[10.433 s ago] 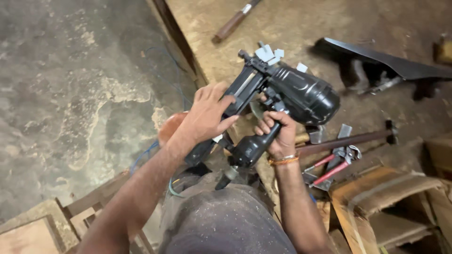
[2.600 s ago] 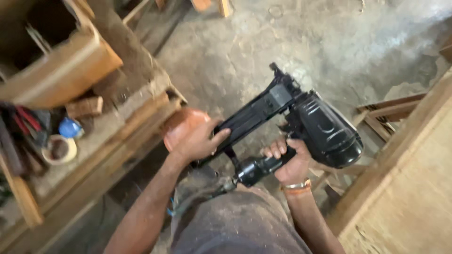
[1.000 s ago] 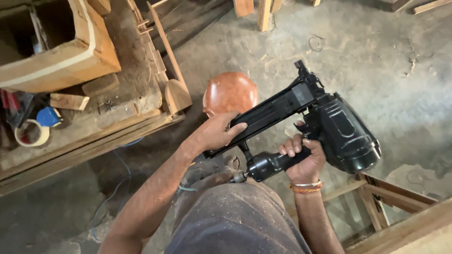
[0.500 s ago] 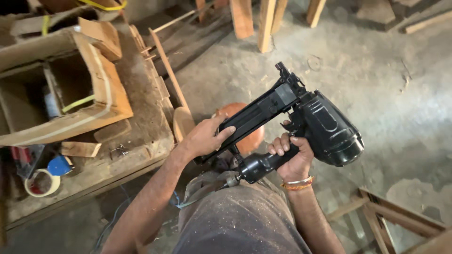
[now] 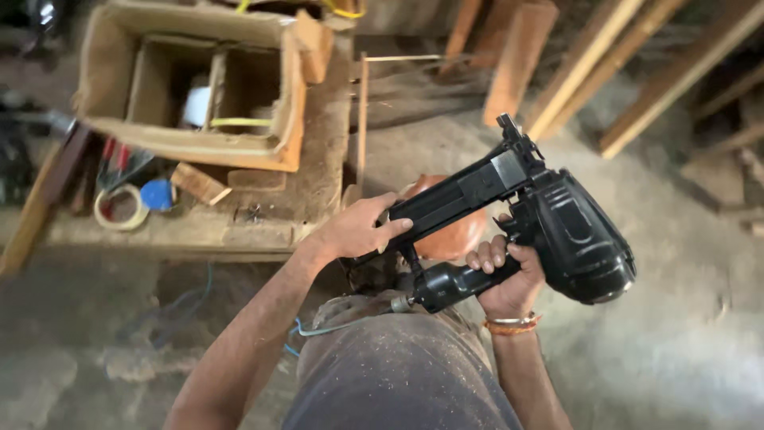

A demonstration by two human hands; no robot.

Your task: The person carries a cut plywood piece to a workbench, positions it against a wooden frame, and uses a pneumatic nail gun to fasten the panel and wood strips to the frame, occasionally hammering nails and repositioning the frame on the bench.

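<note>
I hold a black pneumatic nail gun in front of my body, its nose pointing up and away. My right hand is wrapped around its handle, with bangles on the wrist. My left hand grips the long straight magazine near its rear end. A thin blue-green air hose runs from the handle's fitting down across my dusty grey shorts. A round reddish-brown object shows behind the magazine, partly hidden.
A low wooden bench at left carries an open cardboard box, a tape roll, a blue lid and wood offcuts. Timber planks lean at the top right. Dusty concrete floor lies to the right.
The view has swung over the last moments, so the bench and box sit closer and higher at left. Both hands keep the same hold on the nail gun.
</note>
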